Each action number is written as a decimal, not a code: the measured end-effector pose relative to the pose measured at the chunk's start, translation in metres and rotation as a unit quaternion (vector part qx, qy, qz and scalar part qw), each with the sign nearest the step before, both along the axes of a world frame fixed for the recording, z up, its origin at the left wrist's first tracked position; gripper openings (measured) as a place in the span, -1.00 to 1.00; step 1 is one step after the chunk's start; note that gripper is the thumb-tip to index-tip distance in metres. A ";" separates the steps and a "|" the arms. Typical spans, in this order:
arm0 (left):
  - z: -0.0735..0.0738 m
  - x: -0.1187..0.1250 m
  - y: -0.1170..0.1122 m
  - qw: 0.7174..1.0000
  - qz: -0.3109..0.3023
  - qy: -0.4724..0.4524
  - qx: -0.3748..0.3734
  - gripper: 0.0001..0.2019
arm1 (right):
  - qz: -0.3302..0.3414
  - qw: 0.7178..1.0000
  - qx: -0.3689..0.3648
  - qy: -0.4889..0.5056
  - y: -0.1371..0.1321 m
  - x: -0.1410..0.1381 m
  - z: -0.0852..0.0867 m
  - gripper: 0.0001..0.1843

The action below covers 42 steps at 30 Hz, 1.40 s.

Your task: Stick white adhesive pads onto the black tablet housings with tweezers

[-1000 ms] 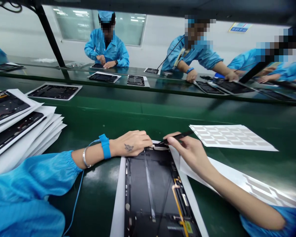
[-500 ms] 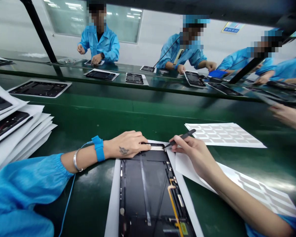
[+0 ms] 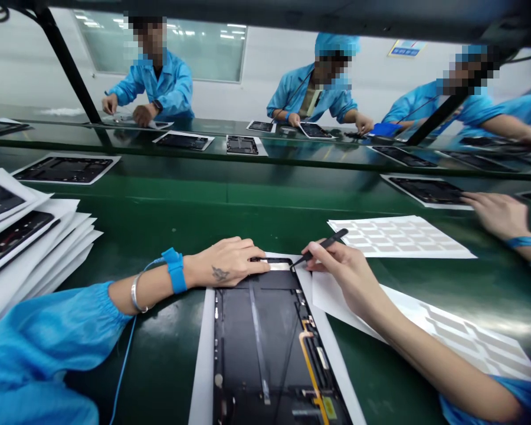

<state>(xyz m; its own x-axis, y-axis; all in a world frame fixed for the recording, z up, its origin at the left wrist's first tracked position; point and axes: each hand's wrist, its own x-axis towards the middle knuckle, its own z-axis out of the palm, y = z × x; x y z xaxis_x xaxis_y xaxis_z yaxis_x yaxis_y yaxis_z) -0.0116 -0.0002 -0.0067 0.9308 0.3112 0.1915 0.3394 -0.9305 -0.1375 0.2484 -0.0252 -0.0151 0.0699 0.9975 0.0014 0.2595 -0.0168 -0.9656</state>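
An opened tablet (image 3: pixel 256 342) with dark inner parts and an orange flex cable lies on white paper in front of me. My left hand (image 3: pixel 225 264) rests palm down over its far left corner, fingers stretched out and thumb touching a pale strip (image 3: pixel 279 267) along the far edge. In my right hand (image 3: pixel 340 268) is a pair of black tweezers (image 3: pixel 325 244), pinched between thumb and fingers. Their tips meet the right end of the pale strip. Whether they grip it is too small to tell. A blue wrist strap (image 3: pixel 175 270) circles my left wrist.
Sheets of grey stickers (image 3: pixel 398 236) lie beyond and beneath my right forearm. A stack of tablets on paper (image 3: pixel 57 254) rises at left. Another person's hand (image 3: pixel 502 215) touches a tablet (image 3: pixel 433 190) at right. Co-workers in blue sit across the line, with more tablets before them.
My hands and the tweezers stay almost in place at the strip. At right, the other person's tablet has been lowered onto the bench. A co-worker opposite has laid a tilted tablet flatter.
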 end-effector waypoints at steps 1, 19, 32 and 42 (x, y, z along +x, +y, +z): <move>0.003 0.002 -0.001 1.000 0.005 0.016 0.001 -0.68 | -0.004 1.000 0.012 0.004 0.001 0.000 0.000 -0.47; -0.005 -0.001 0.001 0.995 0.029 -0.062 -0.074 -0.69 | 0.317 0.806 0.279 -0.414 0.013 -0.018 0.027 -0.82; -0.010 -0.002 0.003 0.994 0.039 -0.084 -0.066 -0.79 | 0.410 0.715 0.243 -0.512 0.023 -0.048 0.031 -0.83; -0.009 -0.002 0.002 0.997 0.027 -0.055 -0.036 -0.78 | 0.412 0.706 0.181 -0.547 0.028 -0.024 0.041 -0.82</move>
<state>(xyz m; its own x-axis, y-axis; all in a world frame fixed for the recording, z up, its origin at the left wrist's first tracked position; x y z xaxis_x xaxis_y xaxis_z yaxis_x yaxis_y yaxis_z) -0.0140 0.0019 -0.0156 0.8872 0.3762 0.2670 0.3978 -0.9170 -0.0297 0.2241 0.0028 0.0257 -0.7737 0.6202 -0.1294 0.6316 0.7709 -0.0822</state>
